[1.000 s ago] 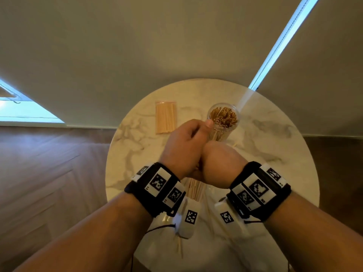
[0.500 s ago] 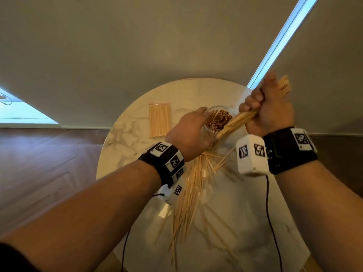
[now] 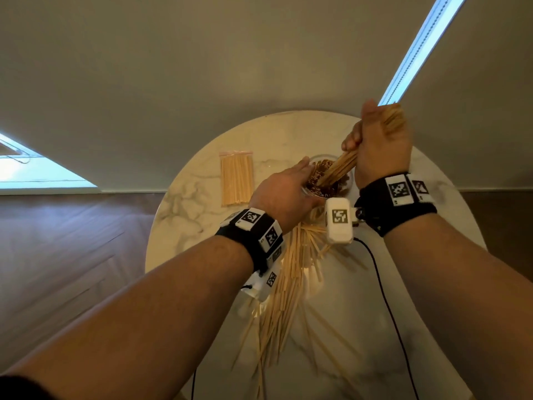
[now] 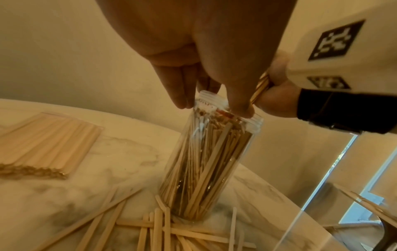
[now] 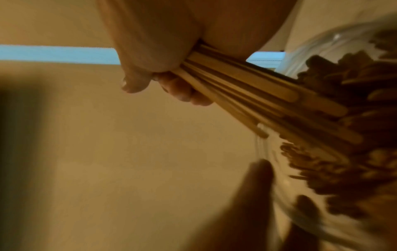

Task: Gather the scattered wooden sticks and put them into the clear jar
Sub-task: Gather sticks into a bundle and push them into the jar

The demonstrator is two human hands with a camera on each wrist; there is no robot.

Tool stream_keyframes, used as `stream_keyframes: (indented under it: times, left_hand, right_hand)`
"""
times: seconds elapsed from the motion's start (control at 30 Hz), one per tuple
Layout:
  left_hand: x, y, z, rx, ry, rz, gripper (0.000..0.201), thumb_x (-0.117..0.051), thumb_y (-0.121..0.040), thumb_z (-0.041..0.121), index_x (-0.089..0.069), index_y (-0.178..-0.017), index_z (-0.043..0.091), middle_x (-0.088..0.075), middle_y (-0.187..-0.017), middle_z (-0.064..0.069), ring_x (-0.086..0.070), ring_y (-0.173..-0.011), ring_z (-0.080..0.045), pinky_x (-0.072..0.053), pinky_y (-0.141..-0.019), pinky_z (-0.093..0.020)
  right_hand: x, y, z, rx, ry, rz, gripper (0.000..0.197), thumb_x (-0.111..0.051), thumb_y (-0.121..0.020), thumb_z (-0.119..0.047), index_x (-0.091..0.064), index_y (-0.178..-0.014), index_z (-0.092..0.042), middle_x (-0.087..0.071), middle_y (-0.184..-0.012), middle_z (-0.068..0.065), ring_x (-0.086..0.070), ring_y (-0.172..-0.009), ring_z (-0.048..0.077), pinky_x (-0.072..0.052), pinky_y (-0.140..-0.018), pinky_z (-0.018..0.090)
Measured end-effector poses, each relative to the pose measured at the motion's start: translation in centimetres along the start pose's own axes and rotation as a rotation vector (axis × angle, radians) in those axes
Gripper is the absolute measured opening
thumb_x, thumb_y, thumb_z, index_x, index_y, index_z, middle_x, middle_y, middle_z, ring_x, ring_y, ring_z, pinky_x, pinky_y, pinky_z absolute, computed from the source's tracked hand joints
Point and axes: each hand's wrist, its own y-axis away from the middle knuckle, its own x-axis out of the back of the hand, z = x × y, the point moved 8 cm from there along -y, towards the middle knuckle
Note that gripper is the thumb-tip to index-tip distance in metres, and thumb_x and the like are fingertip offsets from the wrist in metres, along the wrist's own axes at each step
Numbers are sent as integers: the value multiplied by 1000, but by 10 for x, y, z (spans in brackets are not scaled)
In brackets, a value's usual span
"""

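A clear jar (image 3: 344,184) (image 4: 206,161), packed with upright wooden sticks, stands on the round marble table (image 3: 196,215). My left hand (image 3: 288,189) (image 4: 211,108) pinches the jar's rim, fingers on one side and thumb on the other. Raised above and to the right of the jar, my right hand (image 3: 375,145) (image 5: 163,81) grips a bundle of sticks (image 3: 340,167) (image 5: 247,95). The bundle slants down to the left, and its lower ends are in the jar's mouth. Many loose sticks (image 3: 285,284) (image 4: 159,225) lie scattered on the table in front of the jar.
A clear packet of sticks (image 3: 236,177) (image 4: 43,144) lies flat to the left of the jar. A black cable (image 3: 386,298) runs from my right wrist across the table's right side. Wood floor surrounds the table and a wall stands behind it.
Both hands left the pile near the table's middle. The right hand rose with a bundle and tipped its ends into the jar. The left hand moved onto the jar's rim.
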Motion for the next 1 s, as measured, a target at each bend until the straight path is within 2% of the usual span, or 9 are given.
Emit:
stream_keyframes:
  times: [0.17, 0.27, 0.33, 0.43, 0.53, 0.63, 0.73, 0.87, 1.0]
  left_hand:
    - [2, 1, 1, -21, 48, 30, 73, -67, -96, 46, -35, -159, 27, -34, -166, 5, -41, -147, -16, -34, -118, -33]
    - [-1, 2, -2, -26, 69, 41, 77, -67, -95, 46, -32, -160, 26, -35, -166, 3, -42, -147, -17, -35, -119, -34]
    - [-4, 1, -3, -23, 70, 27, 76, -66, -96, 46, -31, -160, 25, -32, -167, 4, -40, -148, -17, -35, -120, -35]
    - [-7, 1, -3, -25, 59, 17, 74, -63, -97, 48, -34, -160, 24, -27, -169, 6, -37, -150, -15, -34, -121, -38]
    - [-10, 3, -4, -18, 48, -2, 72, -58, -98, 51, -34, -160, 24, -20, -170, 10, -39, -148, -15, -35, -119, -37]
    - [-12, 5, -5, -17, 48, 1, 69, -57, -98, 53, -36, -159, 29, -18, -170, 14, -45, -144, -16, -40, -115, -37]
    - [-11, 5, -2, -21, 38, 12, 68, -55, -100, 53, -34, -160, 30, -16, -171, 14, -46, -143, -15, -42, -114, -37]
    - [-17, 11, 1, -44, 70, -3, 72, -52, -103, 45, -17, -164, 28, -6, -172, 12, -44, -145, -16, -41, -114, -35]
    - [-14, 29, 5, -60, 137, 56, 87, -60, -100, 39, -6, -165, 16, -5, -174, 0, -24, -155, -16, -20, -119, -22]
  right_hand:
    - [-22, 29, 19, 98, 478, -353, 26, -67, -98, -39, -61, -82, -19, -67, -77, 4, -66, -73, 10, -55, -70, 21]
    - [-12, 30, 28, 139, 579, -339, 21, -62, -98, -50, -68, -91, -31, -71, -95, -2, -68, -96, 19, -55, -94, 48]
    - [-6, 31, 36, 116, 567, -339, 11, -65, -94, -53, -69, -97, -43, -68, -112, -10, -65, -110, 17, -54, -99, 53]
    - [5, 31, 47, 51, 580, -380, 47, -77, -76, -68, -64, -112, -40, -64, -126, -3, -66, -114, 17, -59, -92, 48]
    - [15, 38, 29, 173, 732, -324, 65, -83, -70, -62, -53, -124, -42, -57, -132, -11, -58, -121, 14, -54, -101, 45]
    - [16, 56, -9, 373, 713, -203, 64, -77, -87, -49, -47, -141, -33, -47, -143, -15, -45, -133, 6, -37, -110, 23]
    - [0, 64, -9, 531, 848, -239, 47, -55, -104, -37, -49, -148, -21, -48, -150, -6, -39, -141, 9, -27, -116, 17]
    - [-7, 62, 40, 412, 1056, -463, 47, -34, -109, -38, -51, -148, -19, -51, -153, 2, -40, -145, 19, -31, -121, 49]
    - [19, 71, 2, 561, 1003, -294, 44, -43, -107, -37, -57, -142, -15, -58, -144, 5, -49, -137, 23, -32, -120, 51]
